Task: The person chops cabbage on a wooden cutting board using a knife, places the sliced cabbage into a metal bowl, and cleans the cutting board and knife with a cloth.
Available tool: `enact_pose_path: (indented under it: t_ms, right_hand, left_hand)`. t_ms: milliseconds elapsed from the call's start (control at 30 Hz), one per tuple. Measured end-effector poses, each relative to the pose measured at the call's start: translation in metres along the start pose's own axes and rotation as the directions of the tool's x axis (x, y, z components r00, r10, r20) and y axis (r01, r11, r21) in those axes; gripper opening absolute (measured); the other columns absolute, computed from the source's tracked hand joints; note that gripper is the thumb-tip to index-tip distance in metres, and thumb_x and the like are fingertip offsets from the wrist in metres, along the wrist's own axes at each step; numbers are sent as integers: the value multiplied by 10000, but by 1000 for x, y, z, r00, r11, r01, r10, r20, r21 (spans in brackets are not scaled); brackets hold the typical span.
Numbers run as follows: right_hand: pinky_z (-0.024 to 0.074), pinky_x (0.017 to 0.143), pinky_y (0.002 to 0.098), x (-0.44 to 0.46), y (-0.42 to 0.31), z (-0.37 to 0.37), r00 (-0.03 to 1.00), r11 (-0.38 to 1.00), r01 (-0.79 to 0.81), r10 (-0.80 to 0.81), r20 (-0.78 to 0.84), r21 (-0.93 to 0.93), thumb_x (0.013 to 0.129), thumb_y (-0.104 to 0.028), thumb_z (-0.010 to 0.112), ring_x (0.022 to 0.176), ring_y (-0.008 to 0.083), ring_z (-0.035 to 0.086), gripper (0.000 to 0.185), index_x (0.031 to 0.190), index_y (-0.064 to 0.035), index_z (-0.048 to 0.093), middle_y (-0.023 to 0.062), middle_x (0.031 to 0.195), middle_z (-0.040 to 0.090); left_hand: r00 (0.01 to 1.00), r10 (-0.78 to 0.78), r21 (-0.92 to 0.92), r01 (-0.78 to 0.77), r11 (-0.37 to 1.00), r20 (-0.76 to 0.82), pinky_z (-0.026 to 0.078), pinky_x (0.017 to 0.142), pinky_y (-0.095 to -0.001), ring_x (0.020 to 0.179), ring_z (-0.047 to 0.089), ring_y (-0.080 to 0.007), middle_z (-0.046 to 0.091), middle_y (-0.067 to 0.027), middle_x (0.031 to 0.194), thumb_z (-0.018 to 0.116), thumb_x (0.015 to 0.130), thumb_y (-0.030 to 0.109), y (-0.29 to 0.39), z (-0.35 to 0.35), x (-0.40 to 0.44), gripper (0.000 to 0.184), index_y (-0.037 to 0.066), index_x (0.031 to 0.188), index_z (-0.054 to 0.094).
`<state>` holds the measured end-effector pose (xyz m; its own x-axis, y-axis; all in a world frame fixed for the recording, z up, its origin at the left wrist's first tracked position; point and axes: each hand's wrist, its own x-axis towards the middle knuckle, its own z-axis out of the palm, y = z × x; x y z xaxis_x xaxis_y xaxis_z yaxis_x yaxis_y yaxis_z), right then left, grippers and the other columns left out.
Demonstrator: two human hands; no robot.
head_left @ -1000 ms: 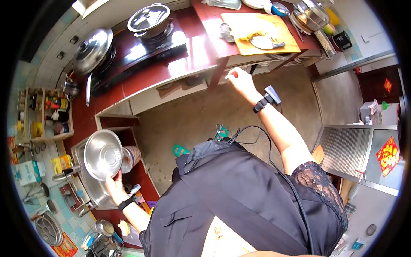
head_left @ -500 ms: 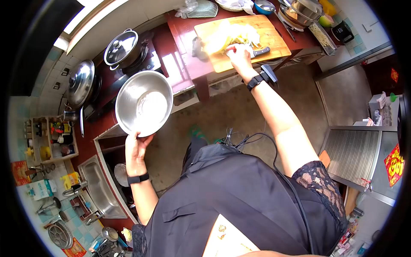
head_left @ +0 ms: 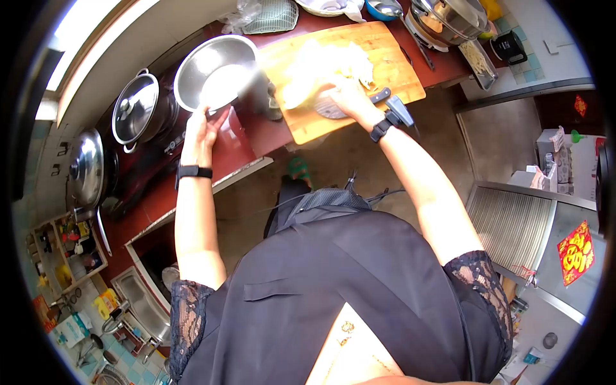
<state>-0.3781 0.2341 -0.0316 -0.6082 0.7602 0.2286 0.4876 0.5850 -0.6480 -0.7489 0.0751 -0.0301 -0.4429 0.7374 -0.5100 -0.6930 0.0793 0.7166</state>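
Left grip point(head_left: 204, 133) was pinching the near rim of a big metal bowl point(head_left: 215, 67). Right grip point(head_left: 351, 101) was over a wooden board point(head_left: 399, 80), but its fingertips were too blurry to tell if it had hold of anything.

Under all this was the red desk point(head_left: 250, 138). The board lay on it, and the bowl was just beside the board's left side. Yellow food point(head_left: 359, 64) sat in a bright heap on the board. A knife point(head_left: 380, 95) poked its handle out past the right grip, with its blade by the fingers.

I thought the board could slide if something bumped it. The bowl could tip, because only one hand had it, by the rim. Food could drop in the gap between them. The blade could nick a finger that came too close.

A lidded pot point(head_left: 136, 106) stood left of the bowl. A green basket point(head_left: 271, 16) and a blue bowl point(head_left: 384, 8) sat at the back. One small grey thing point(head_left: 274, 108), too blurry to name, was between bowl and board, right in the way.
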Motion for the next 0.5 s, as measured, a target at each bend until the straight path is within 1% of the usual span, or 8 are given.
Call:
enact_pose_path:
  t_ms: [33,133,167,200,267,367,467,500]
  right_hand:
    - [505,986,456,2,1,-11,990,995,-99,97,98,22,881,-109,642,1081,368,667,200,1056,-82,734,179,1117,714]
    - [509,974,453,-3,18,-25,998,972,-12,-4,-66,-237,890,-112,650,1058,355,678,167,1030,-63,726,169,1056,727]
    - [513,959,454,-4,30,-30,981,980,-193,194,11,-55,893,-117,671,1061,350,672,162,1030,-47,720,178,1022,716]
    - [515,950,457,-4,21,-46,930,932,-362,359,76,31,890,-123,687,1083,364,648,181,1047,-34,709,176,1038,695]
    - [509,961,457,-13,44,-59,903,910,-415,412,118,2,881,-137,715,1108,366,626,206,1065,-48,694,152,1099,678]
    - [494,967,462,-31,62,-66,980,971,-79,116,160,-225,850,-139,739,1092,343,619,253,1086,-74,675,118,1106,669]
    - [481,949,472,-36,70,-70,955,941,109,-9,297,-321,815,-136,757,1073,325,605,309,1106,-94,661,109,1099,643]
    - [478,912,469,-36,72,-69,947,929,164,-55,316,-332,804,-98,723,1049,324,593,317,1113,-82,651,111,1061,623]
  left_hand:
    - [1000,21,-6,-20,1000,8,575,1044,-557,1237,593,-386,558,-227,1333,560,955,6,1,13,21,368,-72,1304,469]
    - [1000,-3,-26,2,1000,-25,594,983,-574,1176,627,-473,544,-262,1353,546,989,39,-8,20,83,370,-101,1319,452]
    - [1000,10,-20,-10,1000,8,598,976,-569,1153,632,-487,549,-279,1334,552,994,42,-12,19,102,374,-111,1318,444]
    - [1000,27,-15,-27,1000,16,598,978,-564,1134,634,-496,555,-281,1316,554,996,40,-17,19,117,374,-114,1316,438]
    - [998,1,10,0,1000,-68,605,975,-550,1123,640,-481,556,-273,1304,544,997,28,-19,35,123,349,-116,1300,450]
    - [992,15,-22,-18,1000,-122,617,957,-540,1124,640,-472,554,-267,1298,531,998,15,-21,42,125,332,-109,1298,460]
    - [992,36,2,-36,999,-124,635,913,-528,1095,652,-469,556,-257,1281,562,1019,61,-31,44,118,368,-90,1333,443]
    - [986,31,8,-30,1000,-162,640,889,-517,1074,665,-459,558,-267,1276,588,1025,103,-31,48,110,393,-94,1332,445]
